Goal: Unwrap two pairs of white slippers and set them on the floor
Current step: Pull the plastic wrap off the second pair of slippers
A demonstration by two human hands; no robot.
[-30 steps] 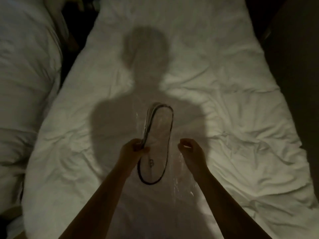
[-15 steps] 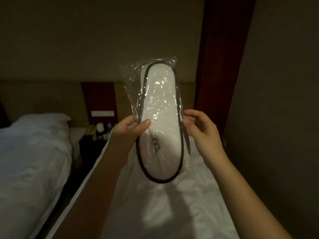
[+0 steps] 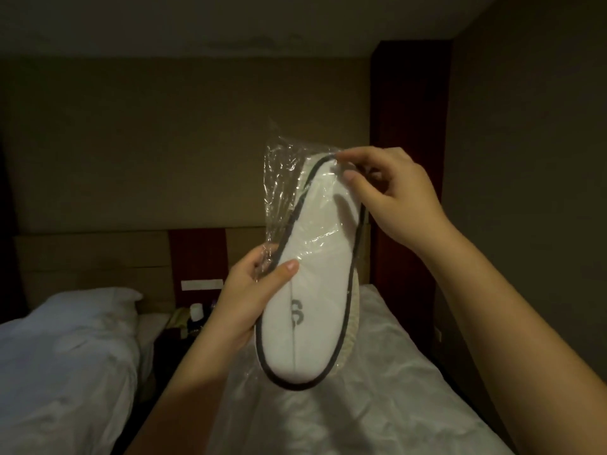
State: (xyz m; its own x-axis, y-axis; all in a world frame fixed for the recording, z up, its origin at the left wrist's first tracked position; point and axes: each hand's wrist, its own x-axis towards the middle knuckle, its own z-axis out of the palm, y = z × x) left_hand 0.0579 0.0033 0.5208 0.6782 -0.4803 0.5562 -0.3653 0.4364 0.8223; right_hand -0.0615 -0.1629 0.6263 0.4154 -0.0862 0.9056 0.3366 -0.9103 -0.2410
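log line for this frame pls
stage: unwrapping | left hand: holds wrapped slippers mid-sole | right hand: pinches plastic wrap at top | wrap: still on | over bed

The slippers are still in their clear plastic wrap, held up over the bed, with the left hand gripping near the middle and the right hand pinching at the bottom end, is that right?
Not quite. The head view shows the right hand pinching at the top end of the slippers, not the bottom. The rest holds: still in clear plastic wrap, above the bed, left hand near the middle.
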